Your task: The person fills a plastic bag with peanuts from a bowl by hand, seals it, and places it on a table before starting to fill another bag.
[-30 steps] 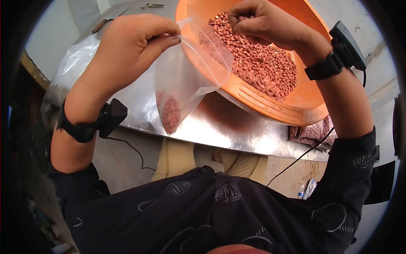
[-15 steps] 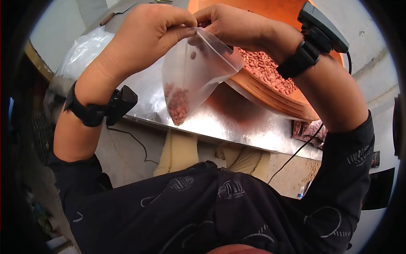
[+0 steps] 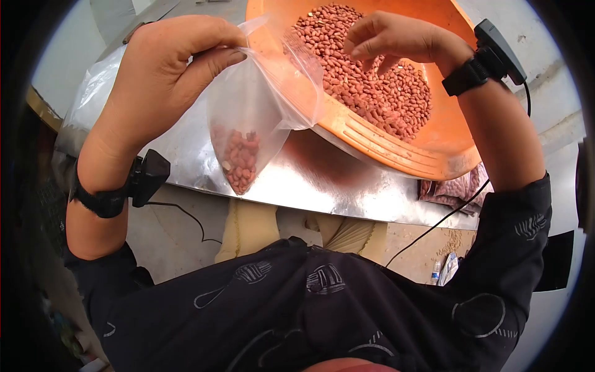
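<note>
My left hand (image 3: pixel 186 71) pinches the top edge of a clear plastic bag (image 3: pixel 260 102) between thumb and fingers. The bag hangs down over the metal table, and a small heap of reddish peanuts (image 3: pixel 240 162) lies in its bottom corner. To the right, my right hand (image 3: pixel 393 40) hovers over the loose peanuts (image 3: pixel 365 93) in a large orange basin (image 3: pixel 396 158). Its fingers are loosely bent and apart, with nothing visible in them. The bag's upper right side overlaps the basin's rim in this view.
Under everything is a shiny metal table (image 3: pixel 304 189). A crumpled clear plastic sheet (image 3: pixel 93 99) lies at its left. Filled packs (image 3: pixel 452 189) sit by the basin at the right edge. Black cables run from both wrist straps. A bottle (image 3: pixel 436 271) is on the floor.
My right hand has let go of the bag and moved right, over the basin. The left hand has shifted left with the bag, uncovering more of the peanuts in the basin.
</note>
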`<state>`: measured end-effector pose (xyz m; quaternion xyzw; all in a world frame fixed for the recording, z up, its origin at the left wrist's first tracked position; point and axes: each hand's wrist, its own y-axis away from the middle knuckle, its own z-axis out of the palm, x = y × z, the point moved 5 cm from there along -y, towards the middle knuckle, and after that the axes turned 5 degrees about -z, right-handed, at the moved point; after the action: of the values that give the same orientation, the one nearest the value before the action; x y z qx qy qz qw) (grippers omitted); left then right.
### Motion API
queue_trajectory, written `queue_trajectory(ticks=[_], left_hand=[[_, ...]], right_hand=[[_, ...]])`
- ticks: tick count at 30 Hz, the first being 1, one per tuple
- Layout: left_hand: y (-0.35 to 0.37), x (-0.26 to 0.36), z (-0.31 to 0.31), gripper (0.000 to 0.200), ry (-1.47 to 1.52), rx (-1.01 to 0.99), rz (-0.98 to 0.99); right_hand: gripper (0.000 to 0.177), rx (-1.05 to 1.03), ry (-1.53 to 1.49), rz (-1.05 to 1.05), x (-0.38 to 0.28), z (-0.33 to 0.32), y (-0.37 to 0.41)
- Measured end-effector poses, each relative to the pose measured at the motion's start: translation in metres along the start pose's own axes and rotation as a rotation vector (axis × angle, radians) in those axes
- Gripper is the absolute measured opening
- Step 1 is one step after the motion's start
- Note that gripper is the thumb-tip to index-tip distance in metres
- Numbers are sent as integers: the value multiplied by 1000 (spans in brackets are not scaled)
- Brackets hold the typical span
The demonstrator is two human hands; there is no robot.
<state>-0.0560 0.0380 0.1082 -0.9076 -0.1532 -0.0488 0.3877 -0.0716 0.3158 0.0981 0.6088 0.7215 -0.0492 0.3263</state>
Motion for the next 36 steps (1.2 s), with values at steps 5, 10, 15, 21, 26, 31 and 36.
queue_trajectory(ticks=[5,10,15,21,26,31,36], left_hand=[[-3,1,0,7,-6,-13,13],[-5,0,3,7,-4,-41,-8],[-12,5,4,8,11,-39,-36],[-9,-2,5,16,101,-79,-29],[-8,3,3,20,131,-157,19],[-8,19,3,12,104,-226,117],[-3,16,0,9,86,-193,139]], right_hand=[[67,-247,92,480,105,20,25],[88,-380,-234,453,97,54,28],[60,-223,-227,185,66,75,13],[17,-192,-131,109,50,78,6],[4,-112,91,-119,41,62,6],[3,-28,78,-90,38,39,6],[7,43,-187,-126,2,21,16]])
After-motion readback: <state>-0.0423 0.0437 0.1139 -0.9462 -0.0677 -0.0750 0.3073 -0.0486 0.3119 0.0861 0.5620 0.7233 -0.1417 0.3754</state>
